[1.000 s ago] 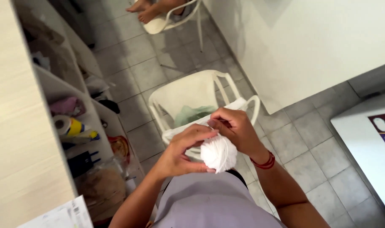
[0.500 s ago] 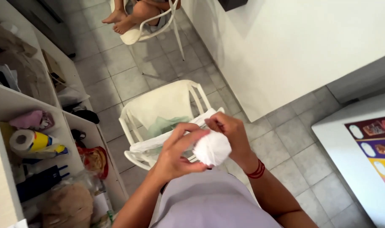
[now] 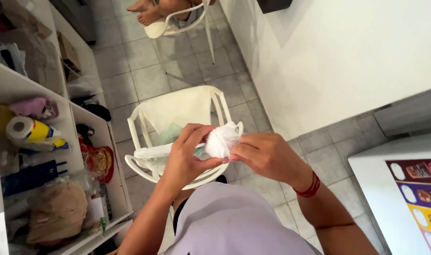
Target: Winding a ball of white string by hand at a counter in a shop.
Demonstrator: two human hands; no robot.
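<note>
Both hands are closing on a small white bundle point(image 3: 220, 141), a crumpled wad of thin plastic or cloth held in front of the person's chest. The left hand point(image 3: 189, 153) is wrapping its fingers over the bundle's left side from above, with the thumb pressing in underneath, so the grip is nearly shut around it. The right hand point(image 3: 267, 155) is pinching the bundle's right side between thumb and fingertips, fingers curled tight and pointing left. The two hands are almost touching each other across the bundle. A red band point(image 3: 310, 186) is circling the right wrist.

Taking the bundle as the landmark: directly behind and below it a white plastic chair point(image 3: 177, 108) is standing on the grey tiled floor point(image 3: 144, 75), its seat facing up. A greenish sheet point(image 3: 170, 134) is lying on the seat just left of the bundle, and a white bag point(image 3: 151, 152) is draping over the chair's front edge, left of and slightly below the bundle. Below the bundle, the person's pale lilac shirt point(image 3: 229, 222) is filling the bottom of the view.

Well to the left of the bundle, a white shelf unit point(image 3: 78, 118) is holding a paper roll point(image 3: 19, 128), a pink cloth point(image 3: 31, 106) and a brown bag point(image 3: 57, 210). Far above the bundle, a second white chair point(image 3: 173, 26) is bearing another person's bare feet point(image 3: 147, 12). To the right of the bundle a white wall point(image 3: 338, 56) is rising, and at lower right a white counter point(image 3: 390, 189) is showing a coloured printed sheet point(image 3: 421, 193).
</note>
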